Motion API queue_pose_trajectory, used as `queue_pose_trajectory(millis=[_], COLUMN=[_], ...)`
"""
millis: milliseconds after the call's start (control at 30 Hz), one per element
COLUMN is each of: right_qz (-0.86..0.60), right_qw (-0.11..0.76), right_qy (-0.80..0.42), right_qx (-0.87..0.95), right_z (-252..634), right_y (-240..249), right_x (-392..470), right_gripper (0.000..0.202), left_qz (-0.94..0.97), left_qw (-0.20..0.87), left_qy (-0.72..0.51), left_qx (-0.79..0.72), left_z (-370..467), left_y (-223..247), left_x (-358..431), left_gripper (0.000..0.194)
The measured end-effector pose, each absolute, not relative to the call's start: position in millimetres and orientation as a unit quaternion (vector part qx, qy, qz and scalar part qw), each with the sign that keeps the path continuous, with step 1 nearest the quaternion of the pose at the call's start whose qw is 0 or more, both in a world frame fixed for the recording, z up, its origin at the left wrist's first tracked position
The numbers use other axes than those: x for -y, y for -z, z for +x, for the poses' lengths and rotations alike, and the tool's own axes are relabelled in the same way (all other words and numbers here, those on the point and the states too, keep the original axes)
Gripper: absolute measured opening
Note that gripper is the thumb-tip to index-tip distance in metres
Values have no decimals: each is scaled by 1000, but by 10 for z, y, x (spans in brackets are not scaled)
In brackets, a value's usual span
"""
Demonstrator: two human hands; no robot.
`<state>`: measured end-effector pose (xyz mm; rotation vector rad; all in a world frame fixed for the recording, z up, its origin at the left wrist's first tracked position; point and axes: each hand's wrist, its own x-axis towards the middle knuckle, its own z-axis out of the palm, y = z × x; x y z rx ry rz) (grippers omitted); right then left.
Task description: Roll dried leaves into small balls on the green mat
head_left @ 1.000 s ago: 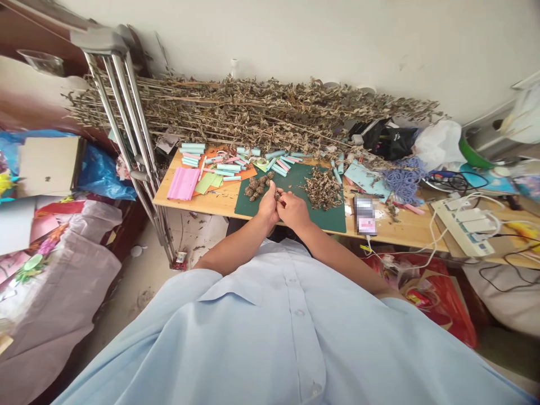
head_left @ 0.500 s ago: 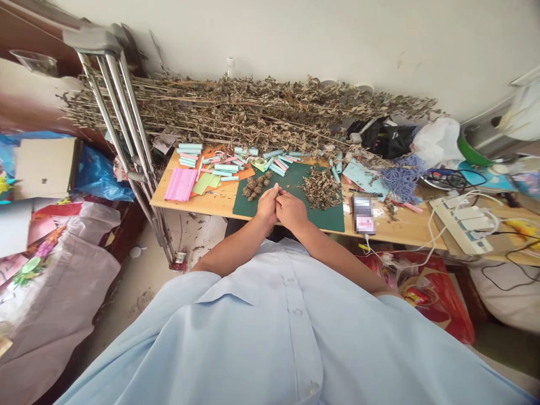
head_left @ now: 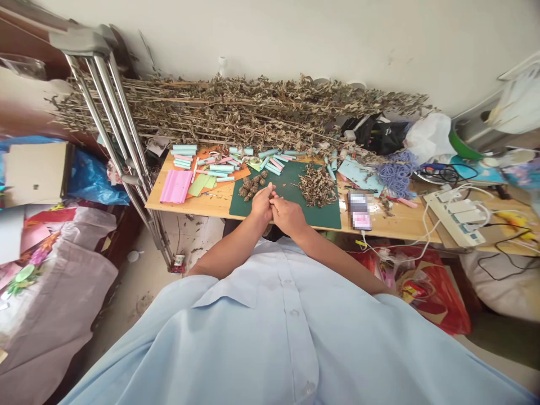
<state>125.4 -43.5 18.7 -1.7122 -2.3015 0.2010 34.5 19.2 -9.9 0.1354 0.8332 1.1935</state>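
Left hand (head_left: 263,203) touching right hand (head_left: 287,215), over green mat (head_left: 283,175) near edge, bare surface beyond, grip unclear

Wooden worktop (head_left: 211,207), cluttered.
We've got green mat (head_left: 287,176) mid-front, dried stalks (head_left: 244,109) along the back, pink sheet (head_left: 175,187) left of mat; right of it, phone (head_left: 359,214), purple yarn (head_left: 396,173), power strip (head_left: 456,217).

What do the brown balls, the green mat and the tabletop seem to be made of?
The brown balls look like dried plant matter, rough and matte, crumbly-surfaced like the leaf pile. The green mat is likely plastic or rubber, smooth and dull, lying flat. The tabletop looks like wood or laminate, smooth, tan with pale reflections.
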Motion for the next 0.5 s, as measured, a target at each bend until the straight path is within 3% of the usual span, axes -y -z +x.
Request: queue_pose_trajectory(millis=[233, 500], right_qz=[-566, -552], right_qw=[128, 178], right_qy=[-102, -95], right_qx=[808, 809], right_z=[1249, 1301], right_y=[-118, -72], right_x=[598, 659], right_gripper=[46, 34], left_qz=[78, 102], left_qw=[757, 770], left_qy=[-526, -491], left_qx=[-381, -394], left_z=[260, 204], left_y=[107, 11], left_x=[-303, -337], left_gripper=[48, 66])
